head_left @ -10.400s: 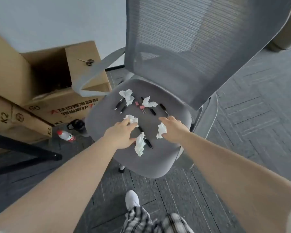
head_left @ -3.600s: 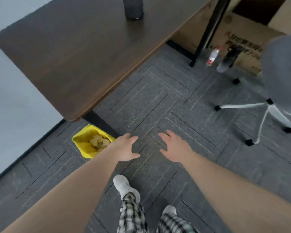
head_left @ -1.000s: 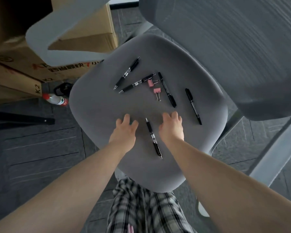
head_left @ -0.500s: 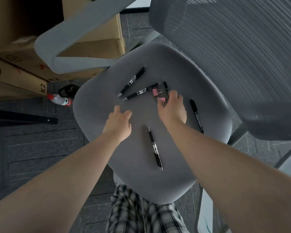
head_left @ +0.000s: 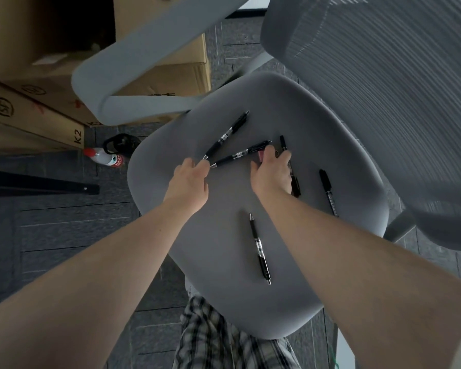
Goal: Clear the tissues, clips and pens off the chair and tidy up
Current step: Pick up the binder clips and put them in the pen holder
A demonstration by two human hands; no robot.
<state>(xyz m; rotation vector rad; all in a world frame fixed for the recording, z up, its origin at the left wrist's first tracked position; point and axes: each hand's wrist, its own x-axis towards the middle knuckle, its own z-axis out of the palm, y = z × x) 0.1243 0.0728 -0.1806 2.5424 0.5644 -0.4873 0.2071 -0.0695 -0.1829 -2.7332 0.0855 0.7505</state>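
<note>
Brown boxes [head_left: 37, 107] marked "K2" and "SF" are seen at the upper left, on dark carpet [head_left: 64, 222]. A bottle [head_left: 105, 159] is laid beside them. On the grey chair seat [head_left: 224, 262], two pen tips [head_left: 207, 160] are pinched by the left hand [head_left: 188, 183]. A pink clip [head_left: 261, 155] is gripped by the curled right hand [head_left: 272, 173]. More pens [head_left: 260, 249] are spread nearby.

Arms: both are bare from the wrist up to the frame edge, no sleeve is visible.
Left hand [head_left: 188, 186]: bare, no ring, no watch, no glove.
Right hand [head_left: 272, 173]: bare, no ring, no watch.
Trousers [head_left: 224, 339]: checked cloth, black, grey and white squares, seen at the bottom edge.
</note>
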